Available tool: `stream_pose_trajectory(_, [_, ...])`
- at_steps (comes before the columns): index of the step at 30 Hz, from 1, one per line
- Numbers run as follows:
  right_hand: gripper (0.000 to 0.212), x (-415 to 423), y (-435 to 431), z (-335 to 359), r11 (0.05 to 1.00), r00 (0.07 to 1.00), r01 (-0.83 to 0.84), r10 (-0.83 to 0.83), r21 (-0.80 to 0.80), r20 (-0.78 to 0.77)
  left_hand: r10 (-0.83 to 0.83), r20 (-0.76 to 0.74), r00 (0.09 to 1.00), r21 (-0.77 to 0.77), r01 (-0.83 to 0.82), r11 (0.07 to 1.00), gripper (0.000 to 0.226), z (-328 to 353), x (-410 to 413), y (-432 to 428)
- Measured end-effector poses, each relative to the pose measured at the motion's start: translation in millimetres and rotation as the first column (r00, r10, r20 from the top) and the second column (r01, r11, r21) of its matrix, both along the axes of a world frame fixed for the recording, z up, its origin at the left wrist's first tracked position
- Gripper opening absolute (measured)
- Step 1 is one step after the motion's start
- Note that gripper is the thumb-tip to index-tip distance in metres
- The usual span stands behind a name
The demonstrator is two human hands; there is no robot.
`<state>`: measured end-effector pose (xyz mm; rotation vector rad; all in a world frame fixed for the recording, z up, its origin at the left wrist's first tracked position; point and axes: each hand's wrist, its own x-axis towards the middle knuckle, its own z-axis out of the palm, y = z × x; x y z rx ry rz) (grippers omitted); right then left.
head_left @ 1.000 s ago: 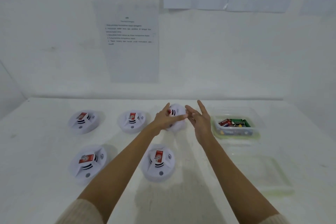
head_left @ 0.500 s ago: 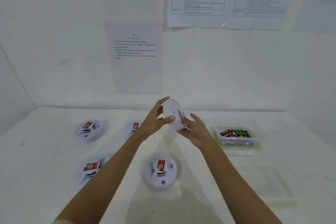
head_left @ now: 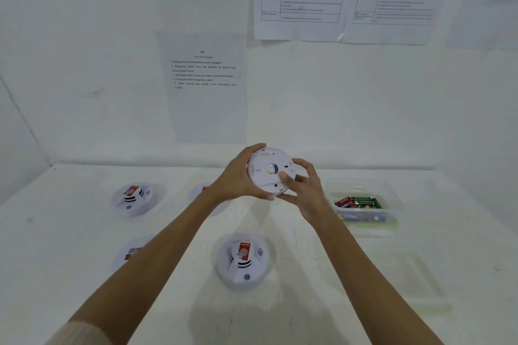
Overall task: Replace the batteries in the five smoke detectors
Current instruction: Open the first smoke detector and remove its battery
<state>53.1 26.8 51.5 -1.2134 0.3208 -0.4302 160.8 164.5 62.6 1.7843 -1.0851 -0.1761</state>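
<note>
Above the counter (head_left: 322, 274), the left hand (head_left: 238, 179) and right hand (head_left: 307, 190) grip a smoke detector (head_left: 270, 169), back showing; its markings are illegible.

A white smoke detector (head_left: 263, 165) is held aloft, back showing, above four red-labelled detectors (head_left: 243, 260).

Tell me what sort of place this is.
Probably a staged test or training booth: printed instruction sheets taped on white walls, smoke detectors laid in rows on a white table, a clear tub of batteries.
</note>
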Motion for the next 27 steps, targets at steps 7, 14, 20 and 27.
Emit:
stream_pose_trajectory(7, [0.047, 0, -4, 1, 0.997, 0.999, -0.018, 0.021, -0.069, 0.040, -0.031, 0.010, 0.999, -0.002, 0.031, 1.000, 0.104, 9, 5, 0])
stream_pose_trajectory(14, [0.057, 7, -22, 3, 0.508, 0.994, 0.105, -0.037, -0.855, 0.101, -0.032, 0.054, 0.998, 0.028, 0.030, 0.999, 0.102, 9, 6, 7])
stream_pose_trajectory(20, [0.068, 14, -34, 27, -0.022, 0.997, 0.041, 0.069, -0.999, 0.040, -0.019, 0.052, 0.998, 0.042, 0.017, 0.999, 0.101, 10, 5, 8])
stream_pose_trajectory(27, [0.071, 10, -31, 44, -0.073, 0.990, 0.024, 0.138, -0.997, 0.014, -0.020, 0.010, 1.000, 0.054, 0.020, 0.998, 0.104, 19, 1, 11])
